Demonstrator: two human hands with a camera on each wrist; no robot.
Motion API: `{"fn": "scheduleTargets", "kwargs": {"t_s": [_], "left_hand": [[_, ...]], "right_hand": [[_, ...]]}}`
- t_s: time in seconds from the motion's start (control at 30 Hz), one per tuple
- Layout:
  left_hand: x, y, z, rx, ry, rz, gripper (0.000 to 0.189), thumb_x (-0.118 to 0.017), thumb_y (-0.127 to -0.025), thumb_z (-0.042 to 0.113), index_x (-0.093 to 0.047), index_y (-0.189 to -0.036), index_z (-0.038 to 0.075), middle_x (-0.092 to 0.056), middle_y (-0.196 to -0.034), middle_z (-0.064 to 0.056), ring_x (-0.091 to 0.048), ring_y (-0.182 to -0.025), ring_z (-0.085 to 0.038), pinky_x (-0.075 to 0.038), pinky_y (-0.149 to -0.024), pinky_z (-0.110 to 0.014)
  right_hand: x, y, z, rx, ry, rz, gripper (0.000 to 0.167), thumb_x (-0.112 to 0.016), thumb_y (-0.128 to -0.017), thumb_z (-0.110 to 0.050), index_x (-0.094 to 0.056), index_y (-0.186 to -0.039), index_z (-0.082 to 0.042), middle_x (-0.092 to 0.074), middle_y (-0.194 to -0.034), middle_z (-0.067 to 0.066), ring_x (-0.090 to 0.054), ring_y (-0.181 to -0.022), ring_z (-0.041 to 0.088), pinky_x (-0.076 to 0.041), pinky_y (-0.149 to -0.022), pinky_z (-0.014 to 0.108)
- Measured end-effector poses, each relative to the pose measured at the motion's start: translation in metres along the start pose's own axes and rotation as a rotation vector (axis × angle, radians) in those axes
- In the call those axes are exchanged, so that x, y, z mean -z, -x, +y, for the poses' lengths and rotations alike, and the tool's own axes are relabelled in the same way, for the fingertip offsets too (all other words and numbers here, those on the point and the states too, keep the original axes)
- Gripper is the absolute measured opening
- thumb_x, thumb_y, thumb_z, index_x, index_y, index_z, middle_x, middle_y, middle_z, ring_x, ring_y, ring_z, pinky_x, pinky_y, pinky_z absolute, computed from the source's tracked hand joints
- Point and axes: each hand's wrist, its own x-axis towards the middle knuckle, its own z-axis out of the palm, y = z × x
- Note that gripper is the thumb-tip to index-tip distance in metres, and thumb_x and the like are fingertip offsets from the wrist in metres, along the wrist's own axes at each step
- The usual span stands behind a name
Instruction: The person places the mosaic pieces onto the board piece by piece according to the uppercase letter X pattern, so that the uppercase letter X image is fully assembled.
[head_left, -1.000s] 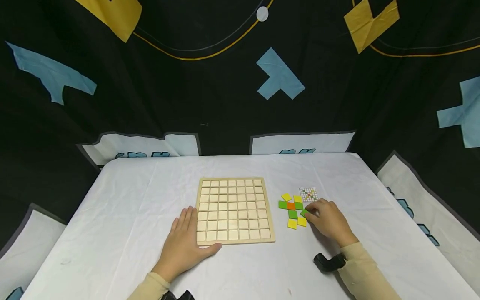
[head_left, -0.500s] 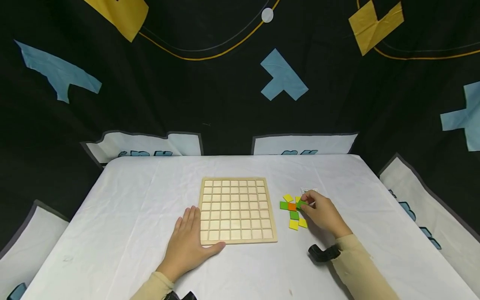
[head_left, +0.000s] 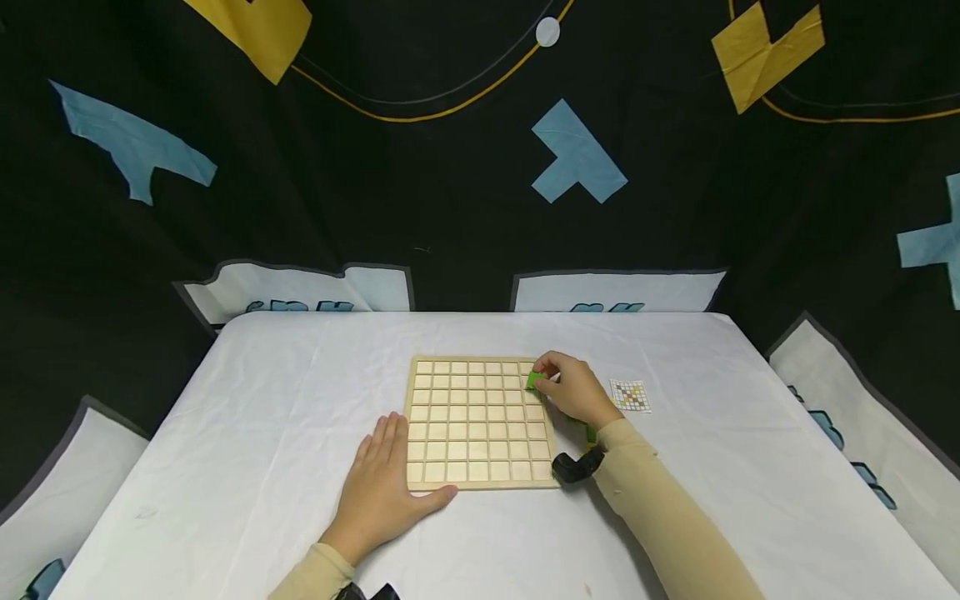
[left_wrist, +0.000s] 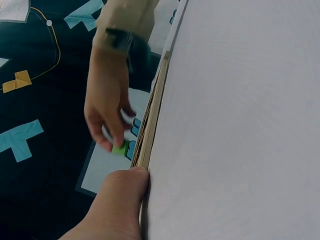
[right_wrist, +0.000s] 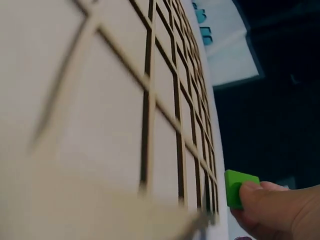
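Thumb and fingertips of my right hand [head_left: 573, 390] pinch a small green tile [head_left: 533, 380], gripping it by its edge. The tile is over the far right corner of a square wooden board [head_left: 477, 431], and from my left wrist it shows raised, apart from the grid. From my right wrist I see its flat face and thick side, with my thumb pressed against it.

My left hand [head_left: 377, 483] grips nothing: its fingers lie straight along the left edge of the board, close together, while the thumb stretches out to the right along the near edge and touches it.

Right of the board, my right wrist and a black wrist device [head_left: 577, 467] partly hide some loose tiles [head_left: 591, 434]; green and a little yellow show beside the sleeve [head_left: 660, 508], but I cannot tell how many lie there. Farther right, a small printed card [head_left: 631, 396] with a grid of coloured squares lies flat on the white cloth [head_left: 262, 417]. At the far side, beyond the table, hangs a black curtain [head_left: 420, 200] with blue and yellow shapes.
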Motion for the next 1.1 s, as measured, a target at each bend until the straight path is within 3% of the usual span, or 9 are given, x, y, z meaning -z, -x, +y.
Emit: {"fn": "scheduleTargets", "kwargs": {"t_s": [0.37, 0.7, 1.1], "left_hand": [[0.0, -0.001, 0.001, 0.005, -0.017, -0.003, 0.129, -0.063, -0.072, 0.082, -0.021, -0.154, -0.008, -0.022, -0.163, -0.023, -0.02, -0.153, -0.037, -0.02, -0.123, -0.053], [0.001, -0.001, 0.001, -0.003, -0.034, 0.006, 0.127, -0.064, -0.072, 0.08, -0.022, -0.154, -0.008, -0.023, -0.162, -0.023, -0.021, -0.153, -0.037, -0.02, -0.123, -0.052], [0.002, 0.0, 0.0, 0.006, -0.033, -0.003, 0.127, -0.064, -0.072, 0.08, -0.021, -0.154, -0.008, -0.023, -0.162, -0.023, -0.02, -0.153, -0.037, -0.019, -0.123, -0.052]], "right_hand": [[-0.04, -0.034, -0.037, 0.077, -0.08, -0.085, 0.009, -0.068, -0.095, -0.017, -0.066, -0.104, -0.016, -0.066, -0.098, 0.001, -0.061, -0.082, 0.015, -0.051, -0.069, 0.028], [-0.071, -0.042, -0.06, 0.128, -0.105, -0.11, 0.013, -0.069, -0.095, -0.019, -0.067, -0.107, -0.016, -0.068, -0.101, 0.0, -0.064, -0.095, 0.015, -0.054, -0.087, 0.033], [-0.09, -0.048, -0.08, 0.158, -0.024, -0.118, 0.012, -0.068, -0.095, -0.02, -0.069, -0.106, -0.017, -0.068, -0.099, -0.004, -0.062, -0.093, 0.012, -0.052, -0.087, 0.032]]}}
